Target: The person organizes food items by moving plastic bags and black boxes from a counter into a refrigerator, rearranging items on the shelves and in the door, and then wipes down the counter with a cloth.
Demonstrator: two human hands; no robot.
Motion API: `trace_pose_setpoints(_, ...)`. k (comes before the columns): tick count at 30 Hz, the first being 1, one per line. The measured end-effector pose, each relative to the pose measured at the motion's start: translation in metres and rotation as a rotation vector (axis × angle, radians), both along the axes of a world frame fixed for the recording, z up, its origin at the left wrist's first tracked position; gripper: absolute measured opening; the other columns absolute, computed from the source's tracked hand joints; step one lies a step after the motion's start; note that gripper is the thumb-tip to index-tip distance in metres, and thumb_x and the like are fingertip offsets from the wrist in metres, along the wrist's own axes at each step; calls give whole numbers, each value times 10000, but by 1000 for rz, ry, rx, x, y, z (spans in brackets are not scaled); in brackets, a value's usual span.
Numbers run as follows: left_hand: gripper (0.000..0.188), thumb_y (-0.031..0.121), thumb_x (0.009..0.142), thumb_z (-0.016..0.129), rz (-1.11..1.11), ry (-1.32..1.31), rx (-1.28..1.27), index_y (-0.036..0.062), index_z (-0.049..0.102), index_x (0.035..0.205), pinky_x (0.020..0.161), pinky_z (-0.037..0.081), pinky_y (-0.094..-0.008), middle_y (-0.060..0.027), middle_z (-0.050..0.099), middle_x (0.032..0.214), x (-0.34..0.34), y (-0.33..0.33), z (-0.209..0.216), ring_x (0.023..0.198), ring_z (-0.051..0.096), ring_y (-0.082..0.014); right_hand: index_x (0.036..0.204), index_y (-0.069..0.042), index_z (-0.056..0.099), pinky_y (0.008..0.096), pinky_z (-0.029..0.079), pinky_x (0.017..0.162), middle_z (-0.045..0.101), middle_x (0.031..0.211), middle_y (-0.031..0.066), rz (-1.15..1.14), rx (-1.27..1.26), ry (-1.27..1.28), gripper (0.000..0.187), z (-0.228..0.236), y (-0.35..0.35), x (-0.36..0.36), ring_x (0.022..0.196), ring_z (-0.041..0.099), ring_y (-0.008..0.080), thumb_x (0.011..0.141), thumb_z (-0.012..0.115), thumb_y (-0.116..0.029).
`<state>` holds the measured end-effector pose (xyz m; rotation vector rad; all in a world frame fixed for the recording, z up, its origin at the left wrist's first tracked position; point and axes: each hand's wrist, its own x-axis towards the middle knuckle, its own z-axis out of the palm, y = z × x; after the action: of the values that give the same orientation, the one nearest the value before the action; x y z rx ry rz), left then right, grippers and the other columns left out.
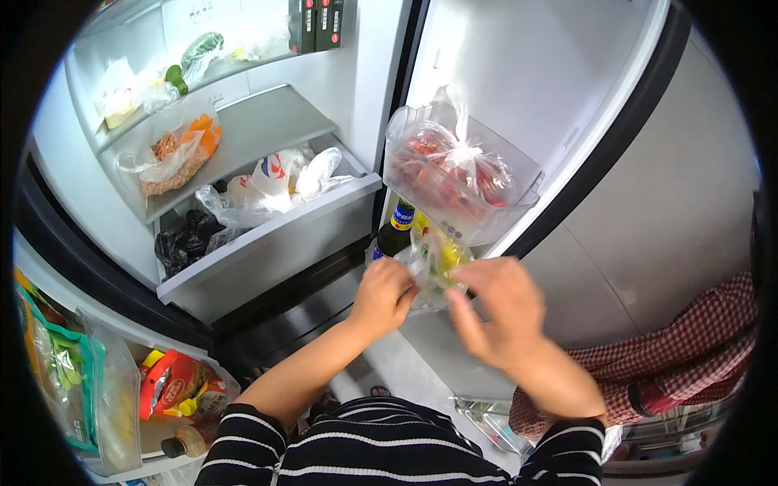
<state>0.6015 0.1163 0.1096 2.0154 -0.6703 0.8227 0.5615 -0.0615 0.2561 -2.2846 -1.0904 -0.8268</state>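
In front of the refrigerator door's lower shelf, my left hand (384, 296) pinches the edge of a clear plastic bag (428, 275). Something yellow-green shows through the bag; its kind cannot be made out. To the right of the bag, my right hand (506, 312) is slightly blurred, thumb and fingers apart, with nothing visible between them. A dark bottle (395, 229) with a blue and yellow label stands just behind the bag. Above both hands, a clear door bin (478, 220) holds a knotted clear bag (466, 154) of red food.
A drawer (275, 243) with white and black bags is pulled out at left. Above it, an orange-brown food bag (180, 154) lies on a shelf. The left door bin holds a red packet (172, 385) and a capped bottle (190, 440). Checked cloth (689, 348) hangs at right.
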Motion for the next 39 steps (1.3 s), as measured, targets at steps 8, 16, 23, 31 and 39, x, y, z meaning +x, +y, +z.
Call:
trace_pose_setpoints(8,106,-17,755,625,-170,167,12,15,594,851,651,464,-368,-132,571,828,-31,5,-49,741,563,-312,1072,-76,625,596,360,948,526,1232,189,-356,-414,-85,290,-141,-16,-2,1248,412,385,790,648,-139)
trace_pose_setpoints(16,59,81,946,501,-15,690,-1213,47,540,976,688,472,-271,-51,598,886,-15,6,-47,740,577,-136,1204,-59,552,501,358,996,370,1351,267,-183,207,207,484,-135,1,11,1221,378,462,759,705,-172)
trace_pose_setpoints(23,143,95,946,461,-156,1061,-1842,29,561,868,625,468,-302,-60,598,735,30,24,-12,615,520,-166,1298,-86,497,513,270,1083,209,1451,305,-65,-32,229,626,-138,40,8,1320,242,501,723,725,-181)
trace_pose_setpoints(31,348,207,978,465,-594,895,-1150,-10,465,1250,959,431,-326,-107,575,1184,5,10,22,1088,562,-203,1323,4,408,501,332,1054,258,1414,331,-176,-14,180,661,-153,47,10,1293,308,492,730,677,-110)
trace_pose_setpoints(39,475,146,810,699,62,184,-136,-17,504,1211,911,444,-374,-202,539,1176,-12,-9,-1,1065,553,-312,1056,-191,655,415,423,821,498,1152,130,-499,90,-353,384,-150,-1,15,1025,506,314,683,738,-159)
